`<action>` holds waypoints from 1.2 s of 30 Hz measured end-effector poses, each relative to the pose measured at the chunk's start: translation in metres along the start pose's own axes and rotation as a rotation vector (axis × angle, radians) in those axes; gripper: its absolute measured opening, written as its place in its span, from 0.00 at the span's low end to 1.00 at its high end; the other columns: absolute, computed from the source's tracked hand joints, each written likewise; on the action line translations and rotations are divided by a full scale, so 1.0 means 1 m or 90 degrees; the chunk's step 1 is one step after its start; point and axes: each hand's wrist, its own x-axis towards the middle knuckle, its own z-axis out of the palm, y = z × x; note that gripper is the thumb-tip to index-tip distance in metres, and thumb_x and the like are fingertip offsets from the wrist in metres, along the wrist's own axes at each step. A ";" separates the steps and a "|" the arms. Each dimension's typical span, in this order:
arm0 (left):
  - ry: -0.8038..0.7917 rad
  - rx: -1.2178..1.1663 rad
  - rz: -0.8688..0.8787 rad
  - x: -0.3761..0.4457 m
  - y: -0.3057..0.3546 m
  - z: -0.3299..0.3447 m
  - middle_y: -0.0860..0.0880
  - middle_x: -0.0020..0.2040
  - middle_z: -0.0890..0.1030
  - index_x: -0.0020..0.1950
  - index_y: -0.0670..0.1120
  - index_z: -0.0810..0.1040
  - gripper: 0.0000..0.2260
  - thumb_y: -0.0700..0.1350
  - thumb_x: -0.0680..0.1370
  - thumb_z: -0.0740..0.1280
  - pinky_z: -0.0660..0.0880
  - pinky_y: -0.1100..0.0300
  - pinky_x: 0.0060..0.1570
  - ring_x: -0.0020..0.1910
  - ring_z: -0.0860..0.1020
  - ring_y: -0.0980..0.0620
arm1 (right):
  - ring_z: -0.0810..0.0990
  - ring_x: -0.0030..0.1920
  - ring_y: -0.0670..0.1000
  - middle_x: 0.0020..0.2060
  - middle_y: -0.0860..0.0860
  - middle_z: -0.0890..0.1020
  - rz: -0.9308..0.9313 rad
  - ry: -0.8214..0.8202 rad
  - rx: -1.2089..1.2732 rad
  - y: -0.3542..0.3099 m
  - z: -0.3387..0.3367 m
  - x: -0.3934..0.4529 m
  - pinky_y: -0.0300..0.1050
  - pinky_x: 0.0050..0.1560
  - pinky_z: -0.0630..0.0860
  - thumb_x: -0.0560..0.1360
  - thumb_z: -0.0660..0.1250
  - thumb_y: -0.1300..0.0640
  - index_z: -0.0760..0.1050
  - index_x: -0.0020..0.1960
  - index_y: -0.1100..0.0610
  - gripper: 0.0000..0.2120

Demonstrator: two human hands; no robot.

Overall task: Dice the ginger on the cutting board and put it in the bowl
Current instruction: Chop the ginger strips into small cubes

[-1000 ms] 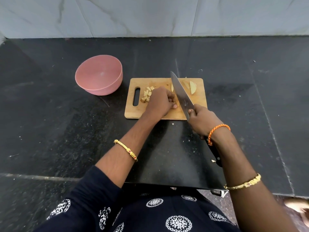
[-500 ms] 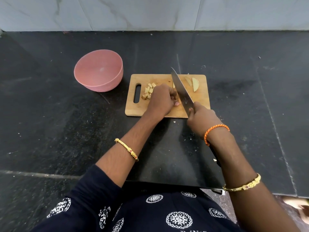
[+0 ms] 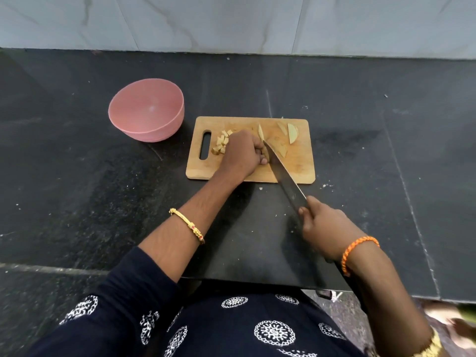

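Observation:
A wooden cutting board [image 3: 301, 166] lies on the black counter. Diced ginger cubes [image 3: 222, 143] sit near its handle slot. Ginger slices [image 3: 292, 132] lie at its far right. My left hand [image 3: 243, 154] rests curled on the board, holding down a ginger piece that it mostly hides. My right hand [image 3: 324, 228] grips the handle of a large knife [image 3: 283, 176]. The blade tip meets the board right beside my left fingers. An empty pink bowl [image 3: 146, 109] stands to the left of the board.
The black stone counter [image 3: 77, 176] runs wide on both sides, with a pale tiled wall [image 3: 231, 21] behind it. Small ginger crumbs [image 3: 325, 186] lie on the counter by the board's near right corner. The counter's front edge is just before my body.
My right hand has drawn the knife back toward me, so only the blade's tip part now lies on the board. The left hand has stayed on the ginger.

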 end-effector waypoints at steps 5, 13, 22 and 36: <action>-0.005 0.008 -0.030 0.000 0.003 -0.003 0.44 0.42 0.84 0.49 0.38 0.83 0.12 0.38 0.67 0.76 0.70 0.65 0.45 0.38 0.77 0.55 | 0.70 0.31 0.51 0.35 0.56 0.74 -0.030 0.029 0.030 -0.002 -0.016 -0.015 0.42 0.33 0.69 0.81 0.51 0.52 0.67 0.47 0.53 0.09; 0.017 -0.003 -0.045 -0.002 0.003 -0.003 0.43 0.46 0.84 0.51 0.39 0.83 0.13 0.39 0.67 0.76 0.71 0.64 0.47 0.43 0.78 0.54 | 0.74 0.43 0.60 0.45 0.62 0.75 -0.031 0.105 0.073 -0.030 -0.009 0.031 0.51 0.44 0.73 0.81 0.52 0.53 0.65 0.45 0.55 0.08; 0.018 0.014 -0.024 -0.002 0.002 -0.003 0.43 0.48 0.84 0.53 0.40 0.82 0.11 0.38 0.71 0.73 0.71 0.65 0.47 0.42 0.77 0.56 | 0.76 0.47 0.63 0.48 0.62 0.78 -0.023 0.155 0.068 -0.041 0.011 0.046 0.51 0.49 0.74 0.80 0.53 0.53 0.69 0.55 0.59 0.11; -0.022 0.106 0.010 0.008 0.002 -0.001 0.44 0.49 0.83 0.53 0.40 0.82 0.12 0.41 0.71 0.73 0.74 0.61 0.49 0.48 0.80 0.48 | 0.75 0.45 0.61 0.40 0.57 0.71 -0.019 0.183 0.009 -0.063 0.011 0.054 0.49 0.43 0.69 0.80 0.55 0.59 0.65 0.58 0.57 0.08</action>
